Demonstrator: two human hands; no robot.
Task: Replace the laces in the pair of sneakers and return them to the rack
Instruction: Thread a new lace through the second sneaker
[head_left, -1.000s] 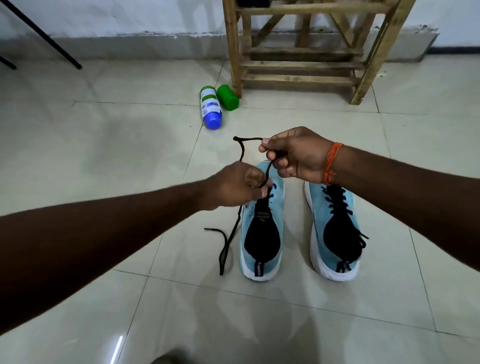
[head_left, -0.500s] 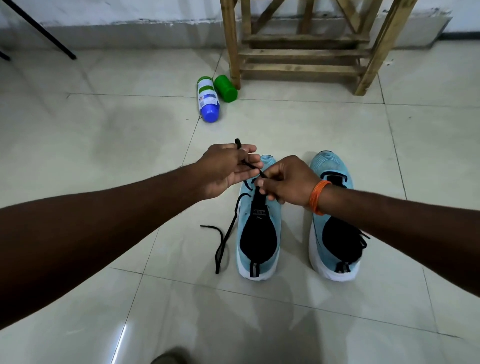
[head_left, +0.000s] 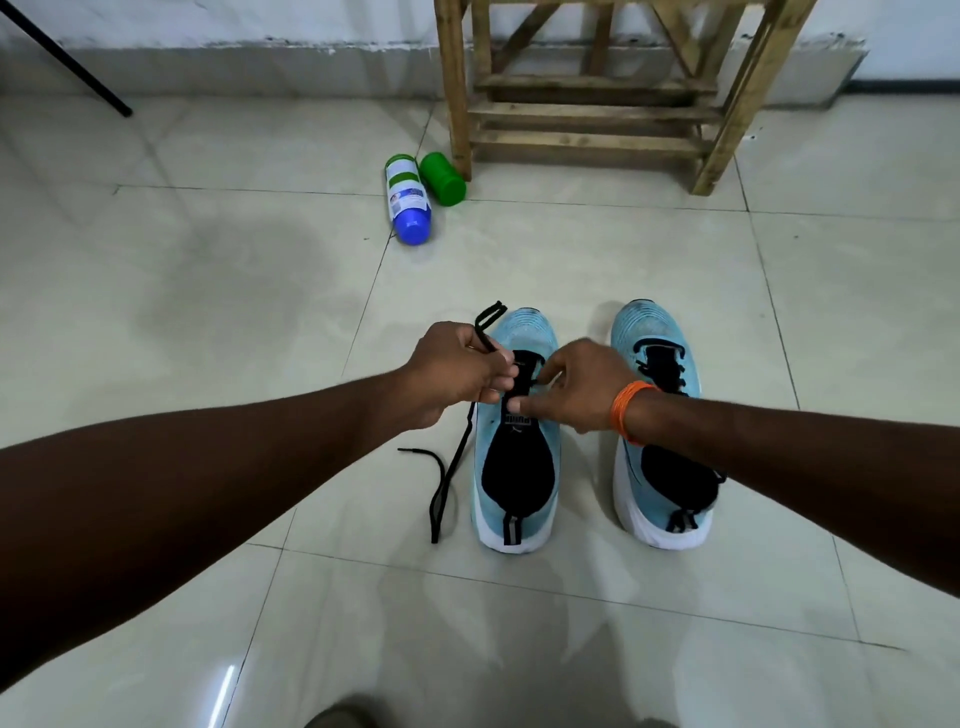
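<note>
Tiled floor (head_left: 519, 649) held both sneakers; the right hand (head_left: 582, 387) had dropped from mid-air onto the left sneaker (head_left: 519, 467), pinching at its eyelets, left hand (head_left: 457, 371) gripping the black lace (head_left: 457, 457) — threading underway.

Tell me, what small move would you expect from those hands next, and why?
Probably feeding the lace end into an eyelet of the left sneaker. The left hand pinches the black lace, whose rest trails loose on the floor, while the right hand works at that shoe's bare tongue. The right sneaker already shows lacing.
</note>
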